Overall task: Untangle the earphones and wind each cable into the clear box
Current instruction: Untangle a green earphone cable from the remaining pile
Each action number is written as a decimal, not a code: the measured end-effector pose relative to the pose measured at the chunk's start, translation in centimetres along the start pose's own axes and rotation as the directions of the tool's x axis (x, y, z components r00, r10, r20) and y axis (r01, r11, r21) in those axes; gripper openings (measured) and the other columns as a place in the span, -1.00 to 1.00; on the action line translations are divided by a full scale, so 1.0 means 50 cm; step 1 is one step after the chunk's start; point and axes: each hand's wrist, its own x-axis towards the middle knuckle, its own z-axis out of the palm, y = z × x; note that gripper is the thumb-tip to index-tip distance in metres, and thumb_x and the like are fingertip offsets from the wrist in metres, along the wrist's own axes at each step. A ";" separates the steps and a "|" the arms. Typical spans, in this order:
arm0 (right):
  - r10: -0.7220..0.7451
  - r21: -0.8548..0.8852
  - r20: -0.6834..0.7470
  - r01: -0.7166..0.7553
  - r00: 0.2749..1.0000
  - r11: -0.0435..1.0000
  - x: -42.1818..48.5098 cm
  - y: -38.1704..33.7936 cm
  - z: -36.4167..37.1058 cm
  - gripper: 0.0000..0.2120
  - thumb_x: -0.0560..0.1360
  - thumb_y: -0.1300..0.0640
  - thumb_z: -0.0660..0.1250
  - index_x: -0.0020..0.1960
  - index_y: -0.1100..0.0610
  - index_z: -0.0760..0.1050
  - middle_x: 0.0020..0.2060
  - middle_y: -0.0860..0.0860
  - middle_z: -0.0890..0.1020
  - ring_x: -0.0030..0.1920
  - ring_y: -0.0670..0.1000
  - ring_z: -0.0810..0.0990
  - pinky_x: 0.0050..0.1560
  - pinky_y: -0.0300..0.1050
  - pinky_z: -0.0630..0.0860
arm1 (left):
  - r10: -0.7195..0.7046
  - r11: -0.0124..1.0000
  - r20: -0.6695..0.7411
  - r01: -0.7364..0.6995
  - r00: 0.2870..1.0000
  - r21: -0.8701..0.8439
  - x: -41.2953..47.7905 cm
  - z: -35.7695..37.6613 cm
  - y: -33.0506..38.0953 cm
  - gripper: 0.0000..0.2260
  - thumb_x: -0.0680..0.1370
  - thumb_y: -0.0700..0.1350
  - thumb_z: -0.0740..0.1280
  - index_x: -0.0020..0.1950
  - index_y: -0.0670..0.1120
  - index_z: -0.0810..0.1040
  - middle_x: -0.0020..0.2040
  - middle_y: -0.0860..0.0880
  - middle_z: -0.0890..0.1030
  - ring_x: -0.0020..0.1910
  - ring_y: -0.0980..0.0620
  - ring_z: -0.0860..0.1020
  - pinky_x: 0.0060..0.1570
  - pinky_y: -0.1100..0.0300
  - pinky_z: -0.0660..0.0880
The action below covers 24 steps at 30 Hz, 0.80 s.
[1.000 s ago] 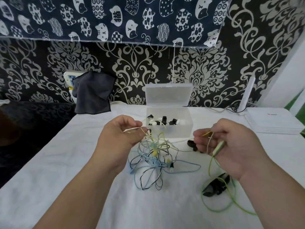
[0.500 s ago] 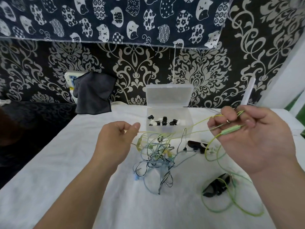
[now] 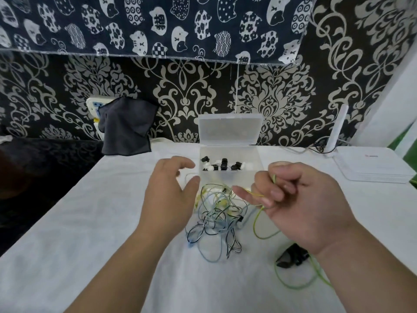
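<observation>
A tangle of thin earphone cables [image 3: 217, 219], black-and-white, pale blue and yellowish, lies on the white cloth in front of the clear box [image 3: 230, 152]. The box stands open with its lid up; black and white earphone pieces lie inside. My right hand [image 3: 297, 205] hovers right of the tangle, fingers curled round the green cable [image 3: 259, 222], which trails down to a loop at the lower right. My left hand [image 3: 171, 193] hovers left of the tangle with relaxed, spread fingers and holds nothing.
A black clip-like object [image 3: 291, 258] lies under my right wrist on the cloth. A white router [image 3: 372, 167] with an upright antenna sits at the back right. A dark cloth [image 3: 125, 128] hangs over a wall socket at the back left. The table's left edge drops to darkness.
My left hand has let go of the cable and opened. My right hand has come down and left toward the tangle, still gripping the green cable, which has gone slack.
</observation>
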 end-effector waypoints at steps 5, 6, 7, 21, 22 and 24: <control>-0.034 0.100 0.097 0.024 0.995 0.995 0.001 -0.006 -0.007 -0.71 0.34 0.25 0.21 -0.49 0.10 0.18 -0.54 0.03 0.19 -0.46 0.04 0.17 0.14 0.18 0.59 | 0.095 0.968 0.313 -0.014 0.945 -0.250 -0.018 -0.003 0.036 -0.86 0.41 -0.20 0.51 -0.12 0.02 0.65 -0.21 0.12 0.66 -0.23 0.26 0.58 -0.17 0.39 0.46; -0.045 0.128 0.147 0.027 0.988 0.991 0.001 -0.007 -0.010 -0.70 0.33 0.24 0.25 -0.48 0.09 0.19 -0.54 0.03 0.20 -0.45 0.04 0.17 0.12 0.15 0.59 | 0.088 0.973 0.397 0.007 0.913 -0.230 -0.021 0.002 0.032 -0.79 0.36 -0.10 0.54 -0.04 0.05 0.65 -0.11 0.13 0.67 -0.11 0.26 0.61 -0.07 0.36 0.49; -0.052 0.152 0.192 0.023 0.980 0.988 0.000 -0.008 -0.014 -0.68 0.33 0.24 0.28 -0.46 0.08 0.18 -0.53 0.03 0.20 -0.45 0.04 0.18 0.13 0.13 0.58 | 0.082 0.982 0.451 0.004 0.889 -0.187 -0.023 0.010 0.025 -0.69 0.33 0.03 0.55 0.04 0.10 0.62 -0.01 0.15 0.66 0.01 0.26 0.60 0.04 0.31 0.50; -0.072 0.274 0.360 -0.032 0.930 0.961 -0.008 -0.072 -0.042 -0.71 0.49 0.23 0.21 -0.36 0.09 0.22 -0.37 0.10 0.43 -0.27 0.09 0.39 0.38 0.36 0.33 | -0.069 0.973 0.197 0.110 0.978 -0.205 -0.017 0.020 0.018 -0.85 0.49 -0.19 0.45 -0.23 -0.05 0.53 -0.36 0.06 0.58 -0.43 0.18 0.50 -0.36 0.40 0.41; -0.075 0.234 0.350 -0.009 0.934 0.972 -0.009 -0.068 -0.038 -0.70 0.47 0.22 0.25 -0.38 0.08 0.23 -0.34 0.10 0.46 -0.22 0.10 0.45 0.38 0.39 0.32 | -0.057 0.935 0.313 0.161 0.948 -0.316 -0.021 0.022 0.027 -0.87 0.46 -0.20 0.49 -0.18 -0.08 0.55 -0.30 0.01 0.63 -0.33 0.11 0.58 -0.27 0.34 0.50; -0.071 0.140 0.316 0.028 0.946 0.990 -0.011 -0.055 -0.026 -0.67 0.40 0.18 0.33 -0.41 0.06 0.22 -0.27 0.11 0.51 -0.06 0.16 0.57 0.34 0.44 0.35 | -0.006 0.910 0.486 0.206 0.874 -0.359 -0.035 0.036 0.035 -0.78 0.38 -0.14 0.57 -0.06 -0.08 0.59 -0.14 -0.05 0.69 -0.14 0.00 0.67 -0.08 0.17 0.61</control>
